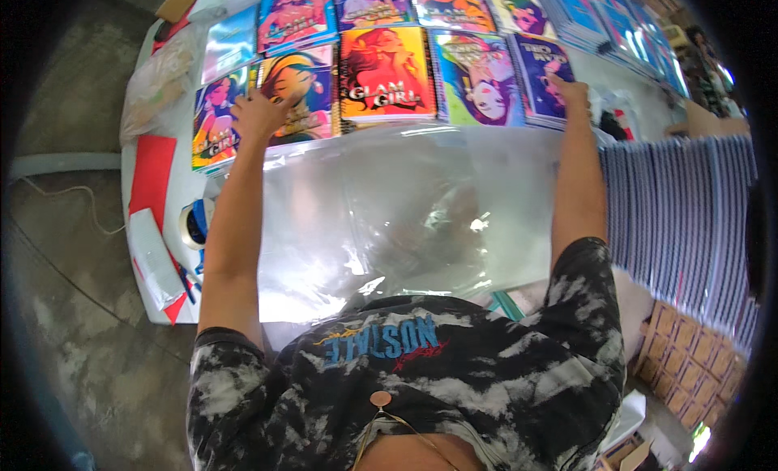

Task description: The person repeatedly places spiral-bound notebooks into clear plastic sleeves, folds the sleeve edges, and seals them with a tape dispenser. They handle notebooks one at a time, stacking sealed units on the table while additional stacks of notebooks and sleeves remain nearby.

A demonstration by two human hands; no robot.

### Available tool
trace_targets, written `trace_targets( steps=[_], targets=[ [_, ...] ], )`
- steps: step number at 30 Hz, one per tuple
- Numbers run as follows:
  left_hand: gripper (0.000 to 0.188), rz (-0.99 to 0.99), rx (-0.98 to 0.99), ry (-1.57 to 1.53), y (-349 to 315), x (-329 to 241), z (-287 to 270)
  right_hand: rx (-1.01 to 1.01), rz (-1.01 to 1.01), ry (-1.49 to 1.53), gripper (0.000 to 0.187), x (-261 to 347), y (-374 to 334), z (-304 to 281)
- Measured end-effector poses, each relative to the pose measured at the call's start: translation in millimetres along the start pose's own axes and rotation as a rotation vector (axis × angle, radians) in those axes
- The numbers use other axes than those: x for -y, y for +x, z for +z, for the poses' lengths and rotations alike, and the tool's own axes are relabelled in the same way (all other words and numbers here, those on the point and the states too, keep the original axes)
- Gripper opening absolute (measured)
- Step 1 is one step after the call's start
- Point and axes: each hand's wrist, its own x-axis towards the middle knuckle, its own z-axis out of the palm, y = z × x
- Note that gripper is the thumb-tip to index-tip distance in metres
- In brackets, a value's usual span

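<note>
Rows of spiral notebooks with bright illustrated covers lie on the white table. My left hand (265,115) rests with fingers spread on a notebook with a yellow and purple cover (304,86), beside another colourful notebook (217,119). At the right end of the near row, my right hand (572,90) touches the edge of a dark purple notebook (535,86), its fingers apart and partly hidden. Between my hands lie a red-orange notebook (387,74) and a green and lilac one (478,78). Clear plastic sheeting (389,204) spreads between my forearms.
A tall row of stacked spiral-bound notebooks (681,220) stands at the right, above brown cartons (689,362). Blue notebook stacks (600,17) sit at the far right. On the left are a red strip (152,175), a tape roll (191,225) and a crumpled plastic bag (158,90).
</note>
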Motion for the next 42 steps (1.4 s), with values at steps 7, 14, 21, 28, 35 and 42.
trace_targets(
  steps=[7, 14, 21, 28, 35, 42],
  targets=[
    [0.11, -0.048, 0.133, -0.03, 8.4, -20.3, -13.8, -0.104, -0.243, 0.086, 0.068, 15.3, 15.4, -52.2],
    [0.057, 0.145, -0.218, -0.427, -2.8, 10.6, -33.6, -0.179, -1.045, 1.039, 0.033, 50.5, -245.1, -166.3],
    [0.024, 0.286, -0.782, -1.46, -142.9, 31.3, -135.2, 0.345, -1.635, 0.468, 0.026, -30.0, -392.6, -32.5],
    [0.031, 0.025, -0.232, -0.749, -209.7, 71.5, 27.0, 0.085, -1.353, 0.346, 0.029, -1.6, -336.0, -49.1],
    [0.05, 0.348, -0.675, -0.396, -91.6, 88.5, -20.5, -0.047, -0.525, -0.111, 0.076, 49.6, -191.5, -32.7],
    [0.097, -0.189, -0.228, -0.178, 37.6, 125.0, 3.7, 0.178, -0.677, 0.234, 0.059, 56.4, -152.6, -39.3]
  ],
)
